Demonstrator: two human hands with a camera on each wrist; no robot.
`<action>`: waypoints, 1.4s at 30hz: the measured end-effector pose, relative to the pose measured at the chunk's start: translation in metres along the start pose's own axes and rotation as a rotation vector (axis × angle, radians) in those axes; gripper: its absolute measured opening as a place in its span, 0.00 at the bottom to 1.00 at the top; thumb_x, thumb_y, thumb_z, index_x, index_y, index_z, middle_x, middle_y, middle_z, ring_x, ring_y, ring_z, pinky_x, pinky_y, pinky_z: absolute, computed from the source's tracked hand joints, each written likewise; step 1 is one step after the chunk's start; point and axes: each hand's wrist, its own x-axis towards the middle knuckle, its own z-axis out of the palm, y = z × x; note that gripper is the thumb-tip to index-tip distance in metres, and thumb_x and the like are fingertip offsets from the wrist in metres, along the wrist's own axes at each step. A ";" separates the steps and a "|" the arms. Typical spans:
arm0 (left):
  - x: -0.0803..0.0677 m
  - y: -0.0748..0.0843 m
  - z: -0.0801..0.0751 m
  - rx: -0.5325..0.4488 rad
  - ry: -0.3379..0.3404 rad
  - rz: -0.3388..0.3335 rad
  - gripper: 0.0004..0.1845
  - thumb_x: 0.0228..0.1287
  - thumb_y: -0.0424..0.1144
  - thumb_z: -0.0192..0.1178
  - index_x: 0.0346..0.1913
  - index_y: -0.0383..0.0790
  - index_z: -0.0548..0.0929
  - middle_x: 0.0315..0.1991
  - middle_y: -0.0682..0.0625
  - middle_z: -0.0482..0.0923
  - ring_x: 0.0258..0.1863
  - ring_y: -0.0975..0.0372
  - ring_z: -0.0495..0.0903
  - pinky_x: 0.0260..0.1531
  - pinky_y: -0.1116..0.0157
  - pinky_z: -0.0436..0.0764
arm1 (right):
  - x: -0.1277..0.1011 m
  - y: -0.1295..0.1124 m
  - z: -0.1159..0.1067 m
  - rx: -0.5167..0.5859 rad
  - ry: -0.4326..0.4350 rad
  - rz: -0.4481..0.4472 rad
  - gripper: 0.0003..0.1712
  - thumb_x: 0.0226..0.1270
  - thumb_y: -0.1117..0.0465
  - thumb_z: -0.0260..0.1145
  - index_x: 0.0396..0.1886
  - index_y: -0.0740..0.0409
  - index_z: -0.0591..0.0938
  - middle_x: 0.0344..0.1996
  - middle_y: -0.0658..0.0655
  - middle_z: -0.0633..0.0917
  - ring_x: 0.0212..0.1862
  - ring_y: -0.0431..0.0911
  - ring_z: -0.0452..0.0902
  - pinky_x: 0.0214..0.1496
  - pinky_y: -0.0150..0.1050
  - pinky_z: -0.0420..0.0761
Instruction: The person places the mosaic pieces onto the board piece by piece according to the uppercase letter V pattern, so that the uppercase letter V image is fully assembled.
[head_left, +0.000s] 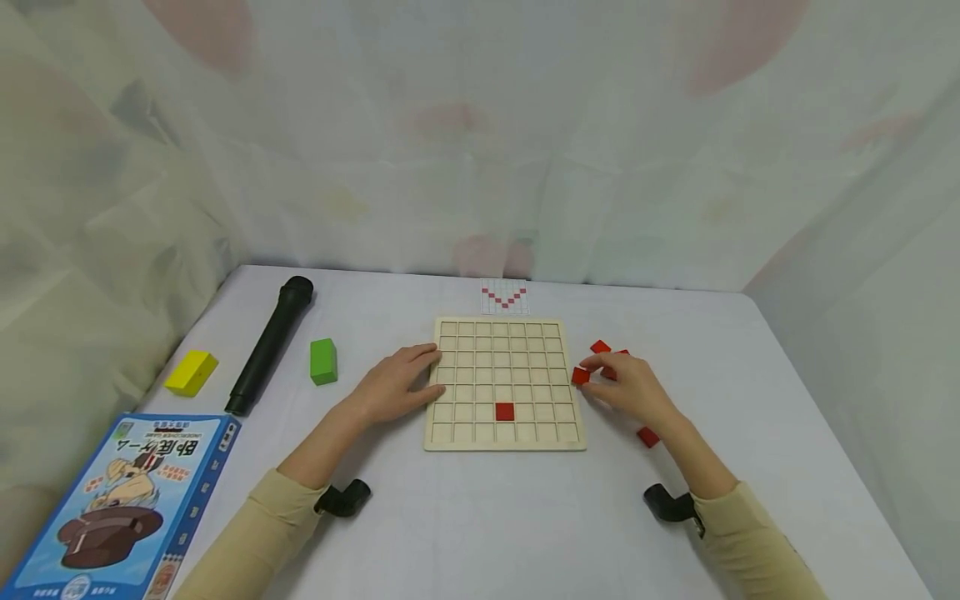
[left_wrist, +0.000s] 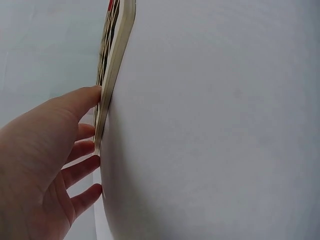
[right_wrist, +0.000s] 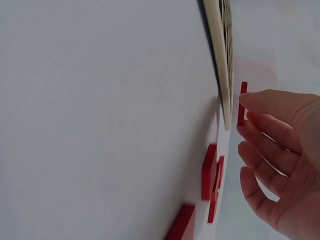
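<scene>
Right grip (head_left: pixel 634 389) pinches square red tile (head_left: pixel 580 377), perhaps wooden.

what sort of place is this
Probably a makeshift tabletop recording booth: patterned fabric sheets hang around a white table that holds a wooden grid board and a blue game box.

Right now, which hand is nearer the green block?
Left. The left hand touches the left edge of the board, to the right of the green block; the right hand is farther, by the board's right side, pinching a red tile.
</scene>
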 end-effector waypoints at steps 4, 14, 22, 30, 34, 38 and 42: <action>0.001 0.000 0.000 0.004 0.008 0.022 0.33 0.68 0.53 0.60 0.69 0.36 0.70 0.70 0.41 0.65 0.68 0.47 0.64 0.64 0.47 0.65 | 0.005 -0.012 0.007 0.045 -0.017 -0.007 0.17 0.59 0.62 0.73 0.49 0.57 0.85 0.43 0.52 0.86 0.45 0.51 0.78 0.45 0.47 0.79; 0.001 0.000 -0.001 0.003 0.015 0.032 0.33 0.68 0.52 0.60 0.69 0.36 0.70 0.70 0.40 0.65 0.68 0.47 0.65 0.64 0.48 0.66 | 0.023 -0.046 0.035 0.098 -0.110 -0.051 0.16 0.60 0.60 0.72 0.48 0.56 0.85 0.41 0.50 0.85 0.41 0.46 0.76 0.42 0.39 0.78; 0.001 0.001 -0.001 0.000 0.015 0.037 0.32 0.68 0.52 0.60 0.69 0.36 0.70 0.69 0.40 0.65 0.67 0.47 0.65 0.63 0.47 0.66 | 0.037 -0.064 0.055 0.124 -0.166 -0.144 0.15 0.60 0.62 0.73 0.47 0.56 0.85 0.39 0.49 0.84 0.39 0.44 0.76 0.40 0.36 0.78; 0.001 0.000 0.000 -0.007 0.007 0.029 0.33 0.68 0.52 0.60 0.69 0.37 0.70 0.70 0.40 0.64 0.68 0.47 0.64 0.64 0.47 0.66 | 0.046 -0.079 0.069 0.061 -0.200 -0.169 0.14 0.60 0.60 0.72 0.47 0.53 0.85 0.38 0.47 0.84 0.38 0.42 0.75 0.40 0.35 0.78; 0.001 -0.001 0.001 -0.007 0.002 0.025 0.33 0.68 0.53 0.60 0.69 0.37 0.70 0.70 0.40 0.64 0.68 0.47 0.64 0.64 0.47 0.65 | 0.047 -0.083 0.072 0.045 -0.205 -0.164 0.13 0.60 0.59 0.72 0.46 0.52 0.85 0.37 0.47 0.84 0.37 0.41 0.74 0.41 0.35 0.77; 0.001 -0.001 0.001 -0.008 0.004 0.025 0.33 0.68 0.53 0.60 0.69 0.37 0.70 0.70 0.40 0.64 0.68 0.47 0.64 0.64 0.48 0.65 | 0.048 -0.084 0.075 0.050 -0.206 -0.161 0.13 0.60 0.60 0.73 0.45 0.53 0.85 0.38 0.46 0.84 0.38 0.42 0.74 0.42 0.36 0.77; 0.000 -0.001 0.001 -0.012 0.006 0.025 0.33 0.68 0.52 0.60 0.69 0.37 0.70 0.70 0.40 0.64 0.68 0.47 0.64 0.64 0.48 0.65 | 0.048 -0.085 0.077 0.053 -0.210 -0.158 0.13 0.60 0.60 0.73 0.45 0.52 0.85 0.39 0.46 0.84 0.39 0.42 0.75 0.43 0.37 0.77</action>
